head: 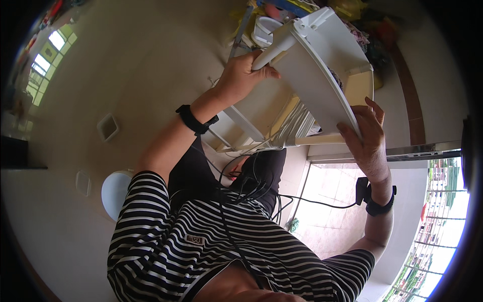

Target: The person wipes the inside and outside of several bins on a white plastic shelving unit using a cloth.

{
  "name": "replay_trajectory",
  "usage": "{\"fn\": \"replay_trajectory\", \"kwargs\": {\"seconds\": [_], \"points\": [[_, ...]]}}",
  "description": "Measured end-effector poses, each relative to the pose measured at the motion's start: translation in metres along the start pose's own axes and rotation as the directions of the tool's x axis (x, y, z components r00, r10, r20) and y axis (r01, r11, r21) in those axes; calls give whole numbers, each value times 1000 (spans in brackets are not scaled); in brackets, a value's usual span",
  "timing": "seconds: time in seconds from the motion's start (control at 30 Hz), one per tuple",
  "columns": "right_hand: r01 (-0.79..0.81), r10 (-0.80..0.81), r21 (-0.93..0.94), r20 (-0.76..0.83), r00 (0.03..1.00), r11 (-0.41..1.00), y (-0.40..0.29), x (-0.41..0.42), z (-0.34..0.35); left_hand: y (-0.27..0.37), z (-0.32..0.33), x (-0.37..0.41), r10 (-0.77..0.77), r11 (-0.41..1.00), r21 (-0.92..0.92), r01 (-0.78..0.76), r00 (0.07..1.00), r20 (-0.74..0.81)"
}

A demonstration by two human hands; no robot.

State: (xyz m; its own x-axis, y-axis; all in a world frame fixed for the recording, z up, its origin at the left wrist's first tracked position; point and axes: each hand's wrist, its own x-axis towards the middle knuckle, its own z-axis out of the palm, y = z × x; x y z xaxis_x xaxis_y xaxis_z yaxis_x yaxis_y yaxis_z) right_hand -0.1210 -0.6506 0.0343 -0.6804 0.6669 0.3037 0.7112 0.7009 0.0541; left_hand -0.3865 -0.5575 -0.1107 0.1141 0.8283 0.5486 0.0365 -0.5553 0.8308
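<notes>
My left hand (245,75) is closed around a white tube-shaped post (277,45) at one corner of a white plastic shelf unit. Fingers and thumb of my right hand (364,126) pinch the rim of its tilted shelf panel (305,70), near the lower right corner. Beyond that panel stands another white panel (332,41). Pale cord (296,126) is wound in many turns around the frame under the panel. A cream-coloured bar (319,140) runs from the cord towards my right hand. What lies behind the panel is mostly hidden.
Black cables (249,185) hang across my lap, and one reaches my right wrist strap (377,202). To the left are a white round container (115,194) and a small square dish (107,127). Cluttered items (264,30) lie beyond the shelf unit. A doorway (324,204) opens at right.
</notes>
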Motion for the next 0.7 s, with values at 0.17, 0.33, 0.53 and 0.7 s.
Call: {"fn": "replay_trajectory", "kwargs": {"seconds": [0.17,0.33,0.53,0.7], "points": [[-161,161,81,7,987,984,11,-24,22,-10,9,5,109,987,118,-113,993,37],[-177,168,95,95,981,980,30,-54,72,-24,17,-22,220,885,386,-260,965,147],[-431,42,480,629,776,764,38,-52,84,-50,24,-55,165,834,471,-287,945,284],[-545,228,655,509,830,524,55,-50,126,-63,37,-88,150,843,409,-348,884,443]]}}
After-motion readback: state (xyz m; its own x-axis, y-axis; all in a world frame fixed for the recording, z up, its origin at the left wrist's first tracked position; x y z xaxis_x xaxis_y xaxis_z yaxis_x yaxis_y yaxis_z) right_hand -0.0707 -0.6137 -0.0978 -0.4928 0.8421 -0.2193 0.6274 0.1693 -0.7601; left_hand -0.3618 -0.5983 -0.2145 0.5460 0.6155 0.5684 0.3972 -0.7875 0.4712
